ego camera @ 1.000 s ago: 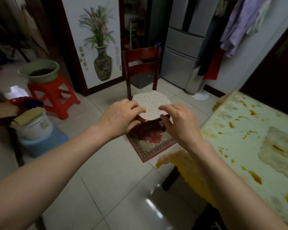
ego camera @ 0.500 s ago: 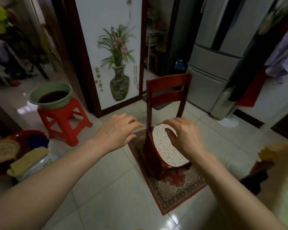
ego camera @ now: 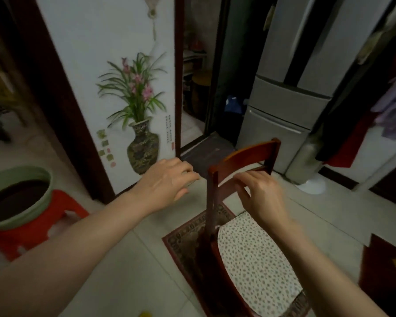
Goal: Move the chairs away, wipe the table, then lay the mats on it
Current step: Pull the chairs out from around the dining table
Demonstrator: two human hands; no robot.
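Green basin point(ego camera: 16, 197) on red stool point(ego camera: 32, 227), silver fridge point(ego camera: 290, 88), patterned rug point(ego camera: 188, 239)

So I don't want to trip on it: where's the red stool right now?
In the head view the red stool stands low on the left, under the green basin, left of the left hand and the chair.

The front of the chair point(ego camera: 242, 170) seat and its cushion point(ego camera: 256, 259) is cut off by the bottom edge, and the chair legs are not seen. Contact between the right hand point(ego camera: 261, 197) fingers and the lower back slat cannot be settled; the left hand point(ego camera: 167, 179) fingertips are motion-blurred. The green basin point(ego camera: 14, 197) and red stool point(ego camera: 32, 227) are clipped at the left edge.
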